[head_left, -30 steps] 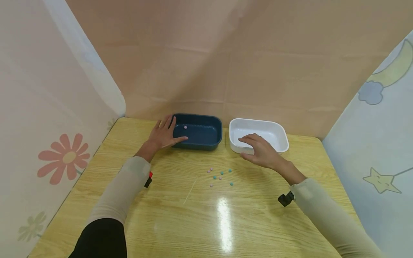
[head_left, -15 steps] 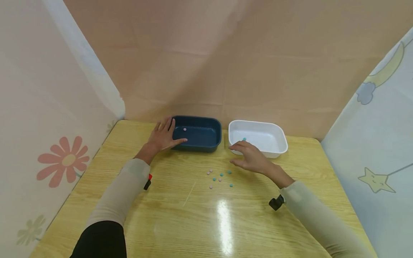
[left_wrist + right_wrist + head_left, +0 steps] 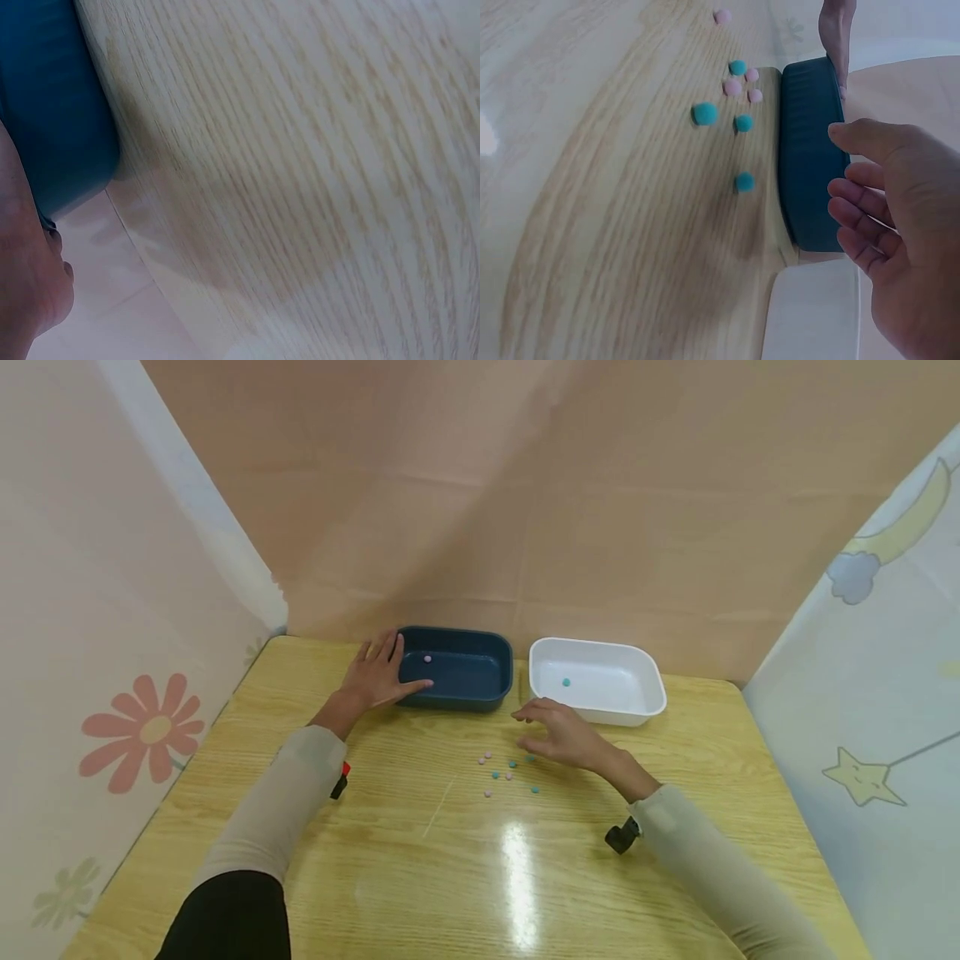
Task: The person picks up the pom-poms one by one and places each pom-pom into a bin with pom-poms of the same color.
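My left hand [image 3: 373, 677] rests on the left end of a dark blue tray [image 3: 472, 681], fingers spread and thumb along the front rim. One small pink ball [image 3: 427, 658] lies inside that tray. A white tray [image 3: 622, 681] to its right has a small teal ball [image 3: 566, 682] in it. In front of the white tray, above the table, my right hand [image 3: 558, 735] hovers with fingers slightly bent and apart from the thumb, holding nothing. Below and left of it, several loose teal balls [image 3: 704, 114] and pink balls [image 3: 732, 87] lie on the table.
The trays stand side by side at the back of the wooden table [image 3: 405, 877], a narrow gap between them. Behind them rises a tan backdrop [image 3: 450, 527]. Patterned panels close off the left and right sides. A bright reflection lies near the front middle.
The teal ball has come to lie in the white tray. My right hand has moved from over that tray left and toward me, near the loose balls. My left hand stays put.
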Available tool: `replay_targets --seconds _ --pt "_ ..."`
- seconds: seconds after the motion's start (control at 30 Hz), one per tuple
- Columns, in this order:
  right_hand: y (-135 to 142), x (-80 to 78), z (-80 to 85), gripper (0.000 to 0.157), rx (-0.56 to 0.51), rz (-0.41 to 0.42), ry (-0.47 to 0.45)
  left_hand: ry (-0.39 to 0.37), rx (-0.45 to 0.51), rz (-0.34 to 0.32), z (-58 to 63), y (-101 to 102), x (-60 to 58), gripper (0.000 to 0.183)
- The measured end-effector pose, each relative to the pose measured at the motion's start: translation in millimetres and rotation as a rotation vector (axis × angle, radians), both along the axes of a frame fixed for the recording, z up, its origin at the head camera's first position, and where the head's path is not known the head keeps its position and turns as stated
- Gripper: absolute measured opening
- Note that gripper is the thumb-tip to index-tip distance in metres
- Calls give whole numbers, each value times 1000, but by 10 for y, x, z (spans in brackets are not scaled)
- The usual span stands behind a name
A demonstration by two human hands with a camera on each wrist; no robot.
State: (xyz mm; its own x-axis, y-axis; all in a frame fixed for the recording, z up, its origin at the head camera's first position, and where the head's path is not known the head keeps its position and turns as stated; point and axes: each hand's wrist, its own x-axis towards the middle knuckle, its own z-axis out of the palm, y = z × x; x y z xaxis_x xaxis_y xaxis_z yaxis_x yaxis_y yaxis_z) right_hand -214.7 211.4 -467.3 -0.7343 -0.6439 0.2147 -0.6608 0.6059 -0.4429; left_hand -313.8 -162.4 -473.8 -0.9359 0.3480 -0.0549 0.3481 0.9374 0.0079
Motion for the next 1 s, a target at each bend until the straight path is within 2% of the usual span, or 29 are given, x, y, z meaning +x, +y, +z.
replay_targets --seconds 0.13,0.27,0.53,0.77,1.0 --pt "-32 1 -51 39 1 19 -29 -1 -6 -5 -21 9 -12 115" --pt "-73 -12 -92 37 5 51 -21 -6 -10 0 -30 9 -19 115" --pt "-143 -38 -161 32 -54 89 -38 11 2 -13 -6 22 -46 115" --pt "-231 -35 -300 30 -40 125 -88 2 10 -3 -11 -18 -7 115" --pt "-278 -14 -382 28 -86 131 -108 5 26 -11 -23 -28 -5 117"
